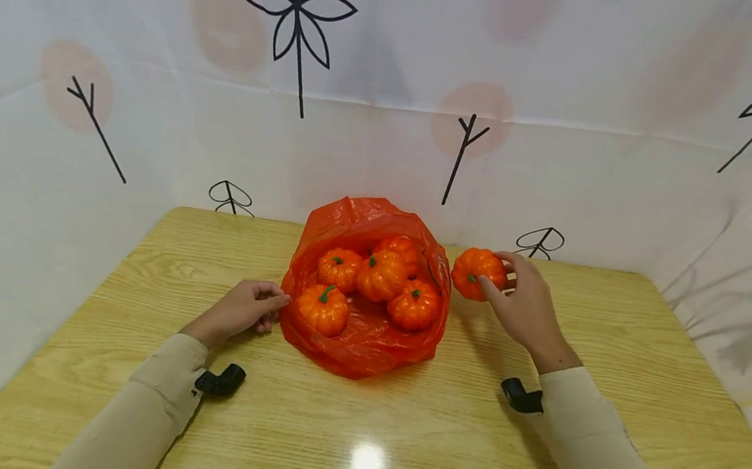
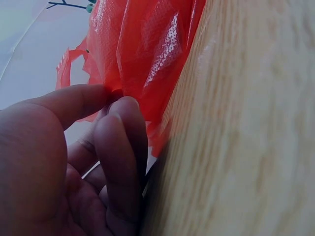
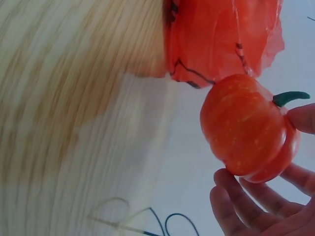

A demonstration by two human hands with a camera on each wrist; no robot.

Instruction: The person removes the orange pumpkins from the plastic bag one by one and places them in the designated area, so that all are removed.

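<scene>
A red plastic bag (image 1: 355,366) stands with its mouth spread wide on the table, several small orange pumpkins (image 1: 382,275) with green stems lying inside. At the bag's left rim, my left hand (image 1: 245,311) pinches the plastic between thumb and fingers; the left wrist view shows the bag's side (image 2: 147,54) at those fingertips. Just off the bag's right rim, my right hand (image 1: 528,304) grips another pumpkin (image 1: 475,272), thumb near its stem and fingers around the far side. In the right wrist view this pumpkin (image 3: 246,128) is held above the table, overlapping the bag's edge.
The wooden table (image 1: 342,430) reaches back to a white curtain (image 1: 371,150) with printed flowers and twigs. Black wrist mounts (image 1: 221,380) sit at both sleeve cuffs. A bright light reflection shows on the table's front part.
</scene>
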